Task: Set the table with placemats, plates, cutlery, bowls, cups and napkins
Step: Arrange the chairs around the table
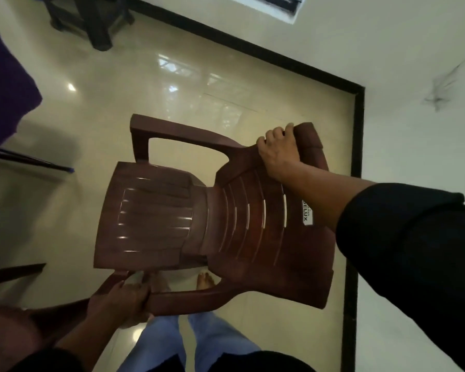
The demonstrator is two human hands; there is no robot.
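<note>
A brown plastic armchair [172, 210] fills the middle of the head view, seen from above over a glossy cream floor. My right hand [277, 154] grips the top edge of its backrest. My left hand [121, 302] is closed around the near armrest at the lower left. The chair's legs are hidden under the seat. No placemats, plates, cutlery, bowls, cups or napkins are in view.
A purple cloth-covered edge [6, 84] is at the left. A dark chair [91, 20] stands at the far top. White walls [414, 116] with a black skirting [357, 146] close in at the right. My bare feet [204, 281] and blue trousers show below the chair.
</note>
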